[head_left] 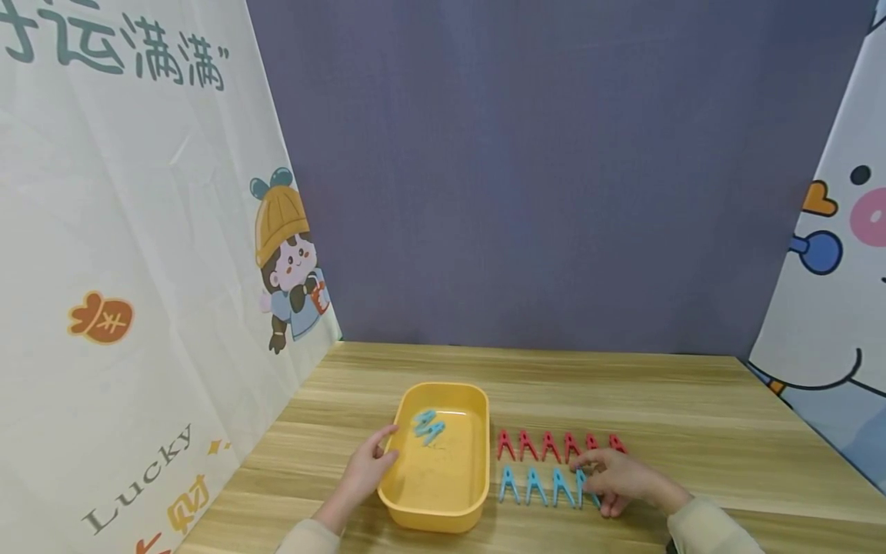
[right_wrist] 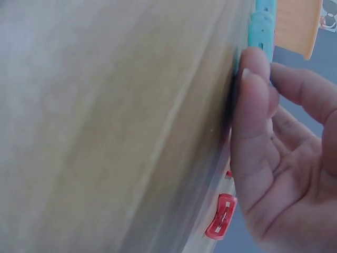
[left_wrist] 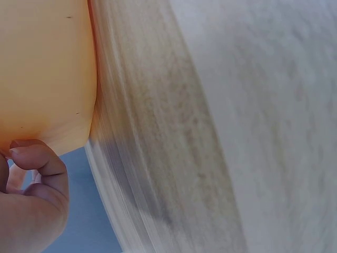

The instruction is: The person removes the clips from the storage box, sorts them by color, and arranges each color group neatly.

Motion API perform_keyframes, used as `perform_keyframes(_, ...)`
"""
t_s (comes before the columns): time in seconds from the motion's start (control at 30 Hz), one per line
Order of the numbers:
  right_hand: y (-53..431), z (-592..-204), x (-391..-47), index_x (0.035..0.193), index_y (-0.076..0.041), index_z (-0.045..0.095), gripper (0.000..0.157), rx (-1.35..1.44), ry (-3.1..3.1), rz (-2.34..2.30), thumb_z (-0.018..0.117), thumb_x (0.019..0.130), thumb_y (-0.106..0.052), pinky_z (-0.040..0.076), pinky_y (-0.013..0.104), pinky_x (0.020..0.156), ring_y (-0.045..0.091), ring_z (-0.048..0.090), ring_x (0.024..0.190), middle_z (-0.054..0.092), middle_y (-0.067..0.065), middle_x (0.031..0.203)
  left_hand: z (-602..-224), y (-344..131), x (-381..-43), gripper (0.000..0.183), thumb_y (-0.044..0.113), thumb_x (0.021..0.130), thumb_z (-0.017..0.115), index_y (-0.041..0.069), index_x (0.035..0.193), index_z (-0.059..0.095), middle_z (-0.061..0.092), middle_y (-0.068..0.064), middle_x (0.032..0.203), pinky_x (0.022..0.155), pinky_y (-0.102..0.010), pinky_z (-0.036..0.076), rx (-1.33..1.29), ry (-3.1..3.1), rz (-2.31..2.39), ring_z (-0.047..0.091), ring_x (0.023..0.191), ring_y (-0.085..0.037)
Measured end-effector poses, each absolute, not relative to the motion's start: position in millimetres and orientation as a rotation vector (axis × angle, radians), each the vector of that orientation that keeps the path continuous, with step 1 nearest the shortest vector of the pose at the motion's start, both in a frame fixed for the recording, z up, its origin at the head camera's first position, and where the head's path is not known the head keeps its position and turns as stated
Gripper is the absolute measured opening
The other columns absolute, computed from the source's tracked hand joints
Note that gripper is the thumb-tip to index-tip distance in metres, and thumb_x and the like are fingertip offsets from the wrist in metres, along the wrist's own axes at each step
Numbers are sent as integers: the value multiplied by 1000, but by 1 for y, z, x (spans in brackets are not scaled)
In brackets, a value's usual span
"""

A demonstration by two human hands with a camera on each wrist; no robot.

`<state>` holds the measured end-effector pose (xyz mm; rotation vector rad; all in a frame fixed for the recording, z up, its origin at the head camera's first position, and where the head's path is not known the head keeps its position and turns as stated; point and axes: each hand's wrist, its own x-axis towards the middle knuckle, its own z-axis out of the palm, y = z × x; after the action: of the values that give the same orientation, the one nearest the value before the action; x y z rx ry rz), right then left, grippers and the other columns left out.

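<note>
At the tub's left side, my left hand (head_left: pixel 364 468) holds the rim of the yellow plastic tub (head_left: pixel 481 462) with thumb and fingers. Its curled fingers (left_wrist: pixel 39 158) lie against the tub wall in the left wrist view. Two blue clothespins (head_left: pixel 434 431) lie inside near the back left. To the right of the tub stretches a row of blue clothespins (head_left: pixel 534 486). My right hand (head_left: pixel 619 478) is at the right end of this row, its fingertips pinching the last blue clothespin (right_wrist: pixel 261 31), which the fingers partly cover.
Several red clothespins (head_left: pixel 549 446) form a second row behind the blue one, partly covered by my right hand. All this lies on a wood-grain table (head_left: pixel 623 392). A dark blue-grey cloth (head_left: pixel 526 177) hangs behind, with printed white sheets (head_left: pixel 138 231) at the sides.
</note>
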<state>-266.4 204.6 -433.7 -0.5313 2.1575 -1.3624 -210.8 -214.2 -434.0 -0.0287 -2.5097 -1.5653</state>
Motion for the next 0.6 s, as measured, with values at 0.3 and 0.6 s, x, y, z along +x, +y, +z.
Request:
perform_keyframes(0.3, 203, -434, -266, 121, 6, 49, 41, -534, 2157, -1378, 60, 85, -7, 46, 22, 44, 11, 57, 49, 53, 16, 78, -435, -216, -210, 42, 5, 86, 59, -1, 126, 50, 41, -1, 67, 46, -21, 36, -35, -2508, -1539, 39, 55, -12)
perform_keyframes(0.6, 202, -417, -270, 124, 8, 46, 43, -580, 2225, -1355, 59, 88, -10, 47, 26, 44, 12, 54, 47, 56, 12, 70, -434, -215, -210, 42, 5, 86, 59, -2, 126, 50, 40, -1, 67, 46, -21, 35, -57, -2495, -1536, 38, 53, -11)
